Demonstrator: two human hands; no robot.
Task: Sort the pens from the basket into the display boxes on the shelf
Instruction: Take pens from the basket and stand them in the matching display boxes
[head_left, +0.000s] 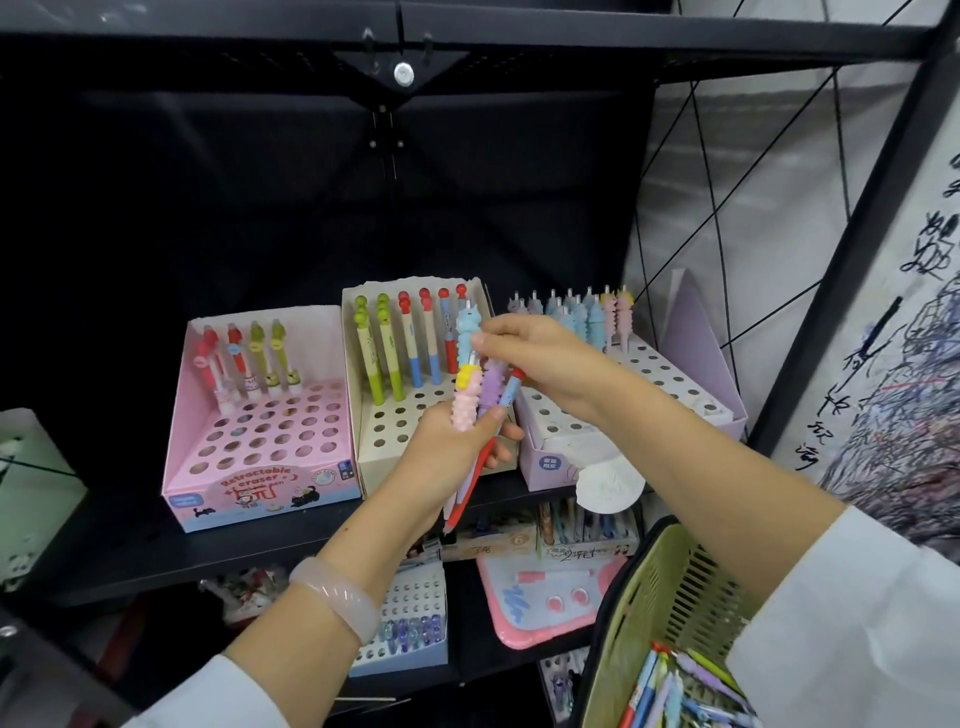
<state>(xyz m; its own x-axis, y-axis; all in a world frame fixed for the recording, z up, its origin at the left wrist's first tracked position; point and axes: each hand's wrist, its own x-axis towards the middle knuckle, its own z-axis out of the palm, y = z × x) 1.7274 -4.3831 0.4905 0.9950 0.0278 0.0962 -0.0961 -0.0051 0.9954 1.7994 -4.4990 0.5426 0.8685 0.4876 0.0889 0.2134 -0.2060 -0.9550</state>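
Observation:
My left hand (451, 448) grips a bunch of pens (480, 402) upright in front of the shelf: a pink one, a purple one and a red-and-blue one. My right hand (540, 356) pinches a blue bumpy pen (466, 332) at the top of that bunch. Three display boxes stand on the shelf: a pink box (260, 483) at left, a cream box (382, 441) in the middle, and a lilac box (696, 338) at right with blue, pink and grey bumpy pens. The green basket (660, 587) at lower right holds several pens.
The black shelf board (156, 540) carries the boxes; a green box (31, 467) sits at its far left. Below are a blue box of pens (410, 623) and a pink drawing board (540, 597). A black frame post (852, 249) rises at right.

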